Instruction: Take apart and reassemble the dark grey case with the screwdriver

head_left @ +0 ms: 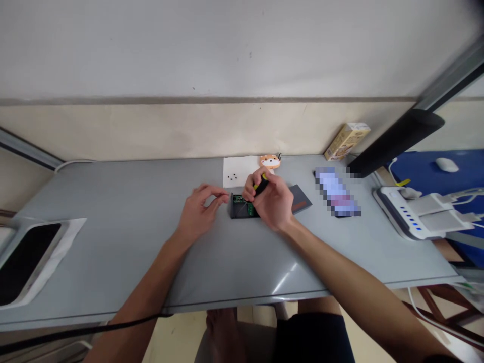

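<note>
A small black case [239, 210] with a green circuit board [238, 198] inside lies open on the grey table [124, 237]. My right hand [270, 201] is closed round a screwdriver with a black and yellow handle [260, 185], its tip down on the board. My left hand [198, 212] rests just left of the case, thumb and fingers pinched together near the case's edge; whether it holds anything is too small to tell. Behind the case, a white paper sheet [242, 169] carries two tiny dark screws [232, 177].
A dark cover plate [300, 199] lies right of my hand. An orange animal figure [269, 161], a yellow box [346, 140], a blurred phone [338, 192], a white charging hub with cables [412, 217] and a monitor [393, 141] stand to the right. A black tray [26, 257] sits at the left.
</note>
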A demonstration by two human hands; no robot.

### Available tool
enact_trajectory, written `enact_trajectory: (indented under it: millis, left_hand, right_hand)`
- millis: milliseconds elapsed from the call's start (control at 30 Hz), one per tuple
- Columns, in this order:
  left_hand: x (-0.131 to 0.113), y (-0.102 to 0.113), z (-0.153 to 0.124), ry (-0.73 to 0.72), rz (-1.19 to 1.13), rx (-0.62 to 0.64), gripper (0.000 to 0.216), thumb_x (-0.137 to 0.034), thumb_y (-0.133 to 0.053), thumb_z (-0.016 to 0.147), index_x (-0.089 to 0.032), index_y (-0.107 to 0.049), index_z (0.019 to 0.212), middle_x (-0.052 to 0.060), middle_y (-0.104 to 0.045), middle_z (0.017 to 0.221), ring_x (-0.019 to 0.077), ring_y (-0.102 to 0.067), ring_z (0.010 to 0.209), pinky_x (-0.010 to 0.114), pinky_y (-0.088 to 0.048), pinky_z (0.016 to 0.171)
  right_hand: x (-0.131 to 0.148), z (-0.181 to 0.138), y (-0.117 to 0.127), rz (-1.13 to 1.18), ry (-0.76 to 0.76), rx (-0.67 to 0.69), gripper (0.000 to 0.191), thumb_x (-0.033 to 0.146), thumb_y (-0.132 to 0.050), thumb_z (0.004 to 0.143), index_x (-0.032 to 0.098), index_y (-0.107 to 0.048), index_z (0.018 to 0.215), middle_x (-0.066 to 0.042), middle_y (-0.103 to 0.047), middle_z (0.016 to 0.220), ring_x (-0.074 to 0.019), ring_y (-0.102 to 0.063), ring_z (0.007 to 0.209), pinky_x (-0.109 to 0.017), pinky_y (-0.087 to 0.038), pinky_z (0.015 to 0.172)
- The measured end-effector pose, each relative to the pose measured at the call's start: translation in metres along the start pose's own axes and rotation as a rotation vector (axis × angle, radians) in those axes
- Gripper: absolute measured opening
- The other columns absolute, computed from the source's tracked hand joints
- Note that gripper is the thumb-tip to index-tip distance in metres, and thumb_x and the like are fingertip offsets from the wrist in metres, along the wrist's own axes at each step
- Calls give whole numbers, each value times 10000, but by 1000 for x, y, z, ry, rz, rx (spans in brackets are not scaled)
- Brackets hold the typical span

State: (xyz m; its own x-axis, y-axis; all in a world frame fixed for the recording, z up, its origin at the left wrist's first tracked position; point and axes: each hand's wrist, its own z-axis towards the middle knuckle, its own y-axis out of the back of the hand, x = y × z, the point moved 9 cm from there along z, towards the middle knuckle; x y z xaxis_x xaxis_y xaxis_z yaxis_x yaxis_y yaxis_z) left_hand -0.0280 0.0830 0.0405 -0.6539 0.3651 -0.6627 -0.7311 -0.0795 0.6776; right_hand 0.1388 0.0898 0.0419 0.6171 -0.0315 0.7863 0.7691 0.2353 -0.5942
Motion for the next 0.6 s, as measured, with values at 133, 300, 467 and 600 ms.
enact_trajectory:
  millis: [133,300,467,600]
  left_hand:
    - [-7,-10,-8,-100,75,139,207,-386,-611,981,-272,-733,1104,4,-756,958,215,-657,945,394,-477,952]
    - [-19,-27,-11,-229,151,295,228,-321,-541,1026,-237,-718,1143,26,-780,1045,220,-667,974,413,-467,964]
    - [-28,-31,-8,-259,158,314,221,-324,-530,1033,-222,-725,1042,33,-766,984,216,-668,932,387,-489,901]
    - [-29,-30,-2,-286,151,297,222,-307,-518,1036,-212,-712,982,29,-758,945,206,-660,886,383,-486,881]
  right_hand:
    - [11,3,6,63,12,-24,276,450,-463,932,242,-418,757,2,-357,703,-152,-381,623,-323,-431,626]
    - [26,5,15,135,24,-69,254,421,-461,929,244,-394,760,3,-343,710,-153,-371,633,-315,-431,640]
    - [29,4,17,192,-11,-116,229,406,-441,920,247,-395,762,11,-331,708,-151,-353,622,-310,-427,648]
    - [38,7,23,201,11,-136,243,405,-460,918,243,-387,752,11,-336,710,-148,-362,613,-311,-440,652]
